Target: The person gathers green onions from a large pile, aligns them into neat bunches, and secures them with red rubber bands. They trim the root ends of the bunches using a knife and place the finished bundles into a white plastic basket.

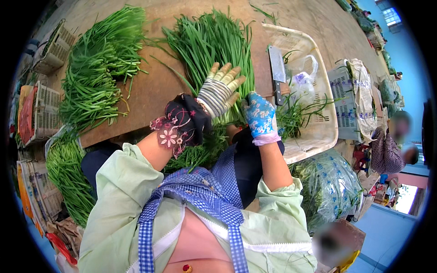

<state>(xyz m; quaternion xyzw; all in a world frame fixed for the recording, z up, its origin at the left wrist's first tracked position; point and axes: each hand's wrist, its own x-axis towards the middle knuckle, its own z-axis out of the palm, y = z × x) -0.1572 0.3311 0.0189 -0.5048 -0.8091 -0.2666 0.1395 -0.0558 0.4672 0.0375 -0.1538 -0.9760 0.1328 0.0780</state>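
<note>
flat slender leaves (214, 41), left hand (220, 89) on top, striped glove (212, 97)

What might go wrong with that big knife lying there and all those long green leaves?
The knife lies uncovered close to the right hand, so a careless reach might bring the fingers against its blade. It also seems to sit at the edge of the board, by the white crate, so a bump could knock it in. And the long leaves under the left hand look loose, so some might slide apart.
</note>
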